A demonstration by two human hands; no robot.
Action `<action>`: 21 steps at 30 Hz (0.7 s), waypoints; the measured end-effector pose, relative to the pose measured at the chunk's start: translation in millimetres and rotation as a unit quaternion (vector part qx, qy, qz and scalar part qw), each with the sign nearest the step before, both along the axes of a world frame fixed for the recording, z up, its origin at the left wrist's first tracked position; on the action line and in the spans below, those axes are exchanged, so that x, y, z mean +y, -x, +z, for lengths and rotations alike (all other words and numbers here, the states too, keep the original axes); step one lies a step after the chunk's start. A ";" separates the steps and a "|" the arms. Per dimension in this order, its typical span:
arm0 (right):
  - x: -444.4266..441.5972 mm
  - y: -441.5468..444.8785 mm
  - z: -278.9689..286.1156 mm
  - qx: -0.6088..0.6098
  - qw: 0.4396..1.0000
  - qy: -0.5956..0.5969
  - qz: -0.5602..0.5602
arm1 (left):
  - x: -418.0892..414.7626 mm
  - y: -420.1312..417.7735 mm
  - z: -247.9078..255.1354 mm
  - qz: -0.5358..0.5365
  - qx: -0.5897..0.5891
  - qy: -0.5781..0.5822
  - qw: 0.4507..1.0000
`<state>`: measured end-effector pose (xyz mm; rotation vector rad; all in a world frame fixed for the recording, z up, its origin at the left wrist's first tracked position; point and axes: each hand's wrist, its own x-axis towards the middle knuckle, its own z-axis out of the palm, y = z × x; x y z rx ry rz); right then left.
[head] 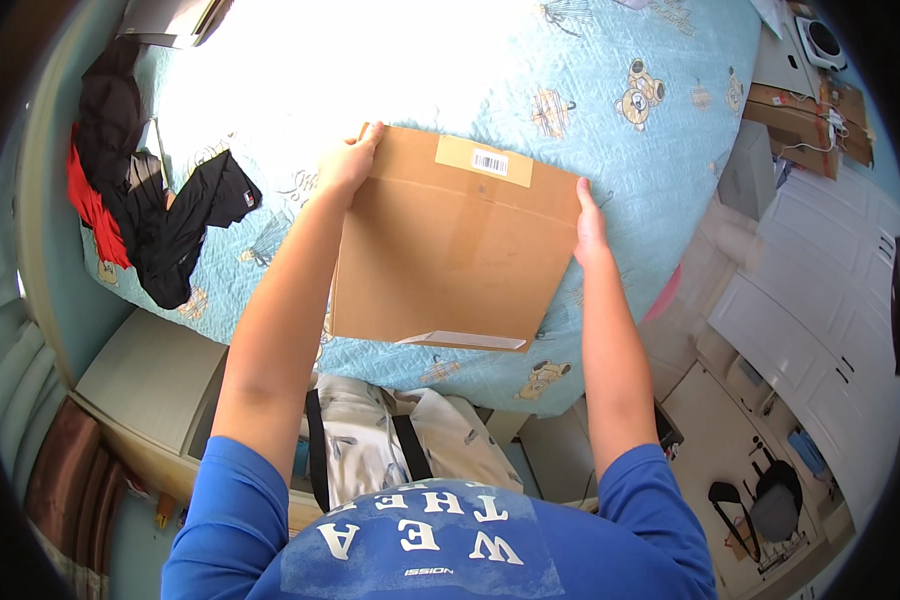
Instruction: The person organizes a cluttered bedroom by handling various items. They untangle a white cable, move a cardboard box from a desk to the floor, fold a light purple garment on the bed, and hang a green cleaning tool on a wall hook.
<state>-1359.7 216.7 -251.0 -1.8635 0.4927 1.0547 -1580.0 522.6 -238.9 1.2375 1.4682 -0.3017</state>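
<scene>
Both my hands hold a flat brown cardboard box (435,247) over the bed. My left hand (349,165) grips its far left corner, thumb on the top face. My right hand (591,221) clasps the right edge near the far corner, thumb along the side. A strip of tan tape (454,154) with a white barcode label (490,162) crosses the box's far side. Along the near edge runs a whitish tape strip (469,340), its left end looking lifted. The fingers under the box are hidden.
A light blue quilted bedspread (637,187) with teddy bears lies beneath the box. Black clothes (172,232) and a red garment (97,210) lie at its left. A grey bedside cabinet (150,375) stands near left. White cupboards (817,285) and cardboard boxes (787,127) line the right.
</scene>
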 end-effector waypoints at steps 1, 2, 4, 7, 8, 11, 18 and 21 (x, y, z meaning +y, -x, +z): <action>2.6 -0.2 2.9 0.016 1.000 -0.016 -0.012 | 1.5 -0.2 -0.8 0.003 -0.018 0.002 1.000; 5.0 -0.4 5.9 0.032 0.999 -0.033 -0.025 | 3.1 -0.6 -1.3 0.006 -0.036 0.005 0.999; 11.8 3.1 19.0 0.032 0.996 -0.071 -0.033 | 3.0 1.2 -6.4 -0.006 -0.039 -0.018 0.999; 13.8 9.5 23.3 0.014 0.995 -0.086 -0.057 | 0.0 3.1 -17.8 -0.033 -0.023 -0.052 0.998; 15.0 11.0 23.2 0.013 0.994 -0.091 -0.060 | 2.3 4.3 -21.4 -0.024 -0.034 -0.037 0.998; 7.2 14.9 20.4 0.026 0.993 -0.094 -0.074 | -0.4 16.2 -16.6 0.052 -0.128 0.092 0.986; -36.0 77.7 65.2 -0.020 0.955 -0.253 -0.157 | -44.1 80.8 48.1 0.158 -0.331 0.080 0.927; -90.8 110.5 104.6 -0.055 0.903 -0.414 -0.098 | -81.3 134.0 92.5 0.048 -0.403 -0.063 0.912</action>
